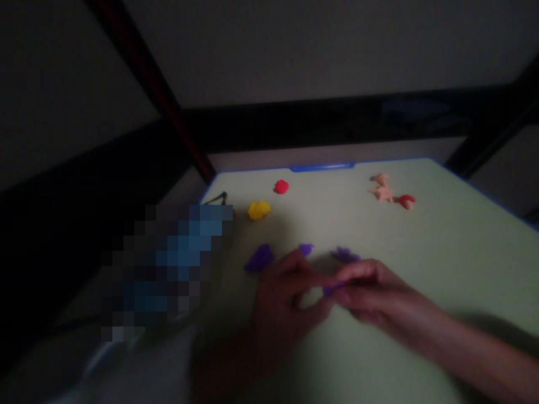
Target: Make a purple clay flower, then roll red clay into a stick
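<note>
Between the fingertips of both hands is a small piece of purple modelling clay. My left hand pinches it from the left, thumb and index finger closed. From the right, my right hand grips the same piece with its fingers pressed together. Just beyond the hands lie a larger purple lump, a small purple bit and a jagged purple piece. The exact shape of the held piece is mostly covered by my fingers.
A yellow clay lump and a red one lie on the pale table at back left. Peach-coloured clay pieces and a red-and-peach piece sit at back right. A pixelated bluish area covers the left. The room is dim.
</note>
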